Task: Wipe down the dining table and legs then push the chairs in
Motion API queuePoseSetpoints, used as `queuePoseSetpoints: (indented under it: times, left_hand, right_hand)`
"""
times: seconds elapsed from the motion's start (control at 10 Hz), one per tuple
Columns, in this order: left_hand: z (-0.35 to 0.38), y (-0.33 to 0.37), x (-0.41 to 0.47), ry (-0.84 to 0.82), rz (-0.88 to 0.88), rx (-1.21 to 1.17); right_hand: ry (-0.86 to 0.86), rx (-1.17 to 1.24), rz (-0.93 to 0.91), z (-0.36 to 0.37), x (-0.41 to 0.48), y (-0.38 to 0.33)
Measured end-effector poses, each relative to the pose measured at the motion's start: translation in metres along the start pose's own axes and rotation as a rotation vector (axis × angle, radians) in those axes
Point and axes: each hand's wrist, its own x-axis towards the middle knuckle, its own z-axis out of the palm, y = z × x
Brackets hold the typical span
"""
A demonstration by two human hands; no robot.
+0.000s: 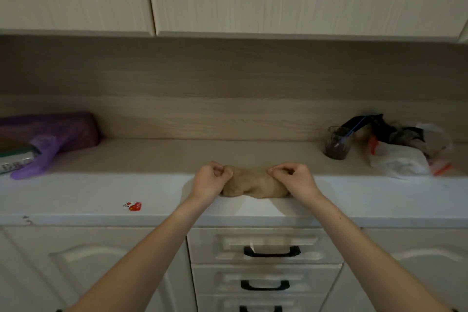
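Two ends of tan cloth [253,183] pinched, left hand [209,181], right hand [293,178], counter edge [101,220]

Cloth [254,183] on counter [101,192], glass [338,143] far right, glove [38,159] far left.

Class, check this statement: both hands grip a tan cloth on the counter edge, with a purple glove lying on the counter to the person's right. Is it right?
Not quite. The head view shows the purple glove on the person's left. The rest stands: left hand and right hand grip the tan cloth at the counter edge.
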Motion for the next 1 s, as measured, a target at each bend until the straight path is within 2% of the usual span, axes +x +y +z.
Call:
queuePoseSetpoints:
  times: [0.1,0.2,0.3,0.4,0.6,0.9,1.0]
  left_hand:
    - [-0.009,0.008,-0.012,0.066,0.320,0.389]
    - [-0.014,0.006,-0.026,-0.112,0.758,0.637]
    - [-0.006,-0.016,-0.026,-0.204,0.838,0.780]
    - [0.001,-0.024,-0.011,-0.201,0.833,0.720]
    - [0.014,-0.017,0.039,-0.253,0.704,0.656]
    - [0.033,-0.010,0.097,-0.332,0.547,0.784]
    - [0.025,0.009,0.077,-0.324,0.641,0.963]
  right_hand:
    - [0.074,-0.386,-0.222,-0.007,-0.012,-0.005]
    - [-0.030,-0.612,-0.595,-0.009,-0.035,0.000]
    - [-0.217,-0.721,-0.583,-0.002,-0.043,0.015]
    - [-0.258,-0.676,-0.494,0.002,-0.025,0.026]
    - [-0.283,-0.648,-0.453,0.012,0.029,0.019]
    - [-0.212,-0.537,-0.274,0.031,0.084,0.010]
    - [-0.178,-0.514,-0.317,0.034,0.079,0.015]
